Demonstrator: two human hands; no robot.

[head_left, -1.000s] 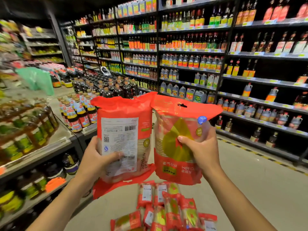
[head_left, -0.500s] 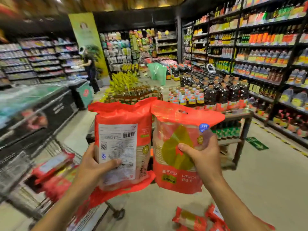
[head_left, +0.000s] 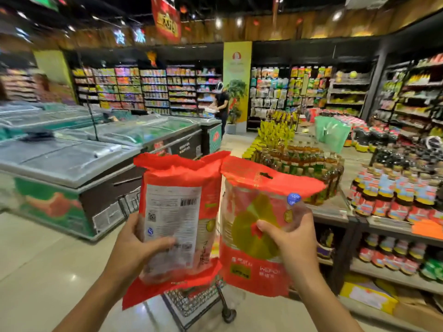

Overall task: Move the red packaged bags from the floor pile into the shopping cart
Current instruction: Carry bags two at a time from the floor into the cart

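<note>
Two grips: left hand (head_left: 134,248) curled round the left bag (head_left: 177,212), right hand (head_left: 296,238) round the right bag (head_left: 251,226), both upright; cart (head_left: 191,300) lies below, between them, equally near both.

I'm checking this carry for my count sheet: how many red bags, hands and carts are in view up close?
Red bags: 2 (label-side bag, front-side bag)
Hands: 2 (left hand, right hand)
Shopping cart: 1
Total: 5
</note>
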